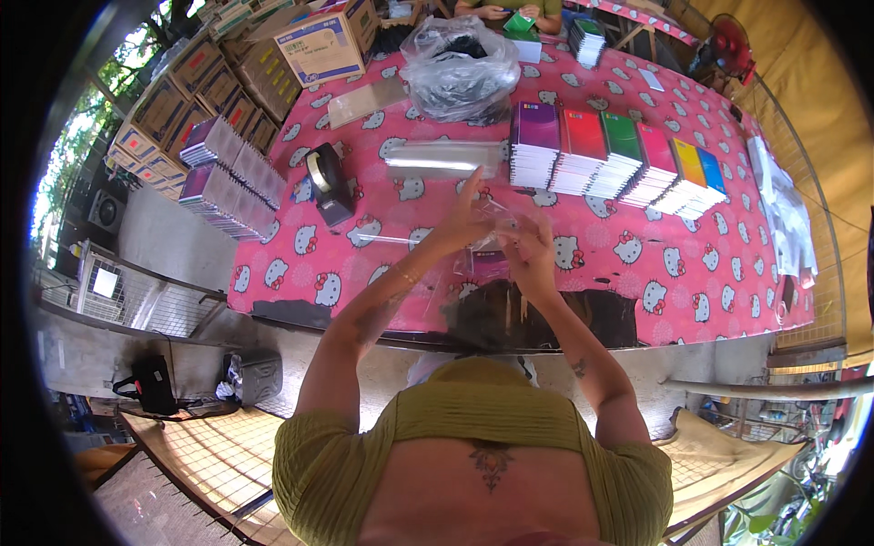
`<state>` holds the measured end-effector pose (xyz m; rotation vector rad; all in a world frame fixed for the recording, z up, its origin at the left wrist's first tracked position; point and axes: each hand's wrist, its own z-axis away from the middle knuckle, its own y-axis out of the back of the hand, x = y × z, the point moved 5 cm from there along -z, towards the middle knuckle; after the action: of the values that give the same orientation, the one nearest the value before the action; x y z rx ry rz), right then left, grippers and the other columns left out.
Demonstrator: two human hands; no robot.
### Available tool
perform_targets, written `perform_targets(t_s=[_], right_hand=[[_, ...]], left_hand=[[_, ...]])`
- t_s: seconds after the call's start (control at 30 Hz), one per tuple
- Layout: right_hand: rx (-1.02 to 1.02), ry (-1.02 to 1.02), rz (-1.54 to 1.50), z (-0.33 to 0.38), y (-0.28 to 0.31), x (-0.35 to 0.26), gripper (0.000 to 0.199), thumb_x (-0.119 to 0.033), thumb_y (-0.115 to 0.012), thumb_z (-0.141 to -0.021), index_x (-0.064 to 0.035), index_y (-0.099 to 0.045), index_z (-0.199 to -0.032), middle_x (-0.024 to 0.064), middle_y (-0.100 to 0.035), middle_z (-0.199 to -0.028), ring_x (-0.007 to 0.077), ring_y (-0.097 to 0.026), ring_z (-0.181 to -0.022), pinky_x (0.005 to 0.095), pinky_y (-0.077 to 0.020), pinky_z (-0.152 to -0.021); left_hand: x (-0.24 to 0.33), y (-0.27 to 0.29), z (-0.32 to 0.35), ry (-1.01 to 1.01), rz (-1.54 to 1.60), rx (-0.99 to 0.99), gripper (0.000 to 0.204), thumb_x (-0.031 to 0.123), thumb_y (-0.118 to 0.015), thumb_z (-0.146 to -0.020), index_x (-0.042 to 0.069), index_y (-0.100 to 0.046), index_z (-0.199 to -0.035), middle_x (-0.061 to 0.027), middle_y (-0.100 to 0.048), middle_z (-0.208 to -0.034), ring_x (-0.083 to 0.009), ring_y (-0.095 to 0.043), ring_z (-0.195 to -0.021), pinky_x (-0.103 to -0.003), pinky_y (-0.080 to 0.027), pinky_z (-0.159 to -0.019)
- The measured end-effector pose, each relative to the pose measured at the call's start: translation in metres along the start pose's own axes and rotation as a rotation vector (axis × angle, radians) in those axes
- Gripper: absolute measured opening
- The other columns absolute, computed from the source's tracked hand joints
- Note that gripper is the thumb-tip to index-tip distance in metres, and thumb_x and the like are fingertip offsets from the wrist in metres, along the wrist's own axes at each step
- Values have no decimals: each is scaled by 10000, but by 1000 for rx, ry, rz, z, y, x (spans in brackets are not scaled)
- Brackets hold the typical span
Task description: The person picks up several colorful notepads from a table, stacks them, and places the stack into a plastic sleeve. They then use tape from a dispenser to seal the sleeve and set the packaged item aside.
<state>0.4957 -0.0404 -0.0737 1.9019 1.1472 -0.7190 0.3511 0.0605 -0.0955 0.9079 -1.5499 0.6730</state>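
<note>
In front of me, over the near part of the table, both hands are at a crinkled clear plastic sleeve. My left hand points its index finger upward while its other fingers hold the plastic's left side. Fingers bent, my right hand pinches the sleeve from the right. Just below them lies a purple-covered notebook, partly hidden by my hands and the film. A flat pile of clear sleeves rests beyond my left hand. To its left stands a black tape dispenser.
Stacks of colored spiral notebooks line the right; more notebook stacks stand left. A large clear bag and a carton sit farther back. Across the pink table, another person's hands hold a green notebook. A fan stands far right.
</note>
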Motion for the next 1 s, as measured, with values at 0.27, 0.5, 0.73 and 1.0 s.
perform_targets(t_s=[0.27,0.5,0.73,1.0], right_hand=[[-282,-326,-505,-28,-6,54,406,-181,-793,-826,-56,-652,-1186,120,-626,-1187,322,-591,-1145,388,-454,-982],[-283,310,124,-11,14,13,319,-141,-800,-769,-73,-698,-1064,67,-661,-1126,306,-587,-1133,429,-460,-968],[-195,218,175,-12,5,14,270,-86,-767,-762,-97,-659,-1009,65,-641,-981,294,-579,-947,452,-452,-840],[-117,-77,186,-23,1,21,470,-74,-760,-782,-84,-547,-1201,101,-601,-1052,285,-588,-958,422,-486,-849]], left_hand=[[-20,16,17,249,43,-188,587,194,-708,-929,-17,-472,-1423,-119,-630,-1279,-137,-606,-1117,-314,-496,-946],[55,-8,54,-543,-927,-86,443,170,-758,-841,47,-656,-1254,-150,-645,-1271,-301,-628,-1148,-392,-493,-978],[54,-9,37,-229,-738,-5,272,182,-770,-805,65,-715,-1044,-115,-715,-967,-287,-657,-896,-410,-537,-775],[34,-18,13,-103,-1204,27,303,307,-766,-824,55,-676,-967,-114,-694,-789,-239,-661,-754,-365,-524,-682]])
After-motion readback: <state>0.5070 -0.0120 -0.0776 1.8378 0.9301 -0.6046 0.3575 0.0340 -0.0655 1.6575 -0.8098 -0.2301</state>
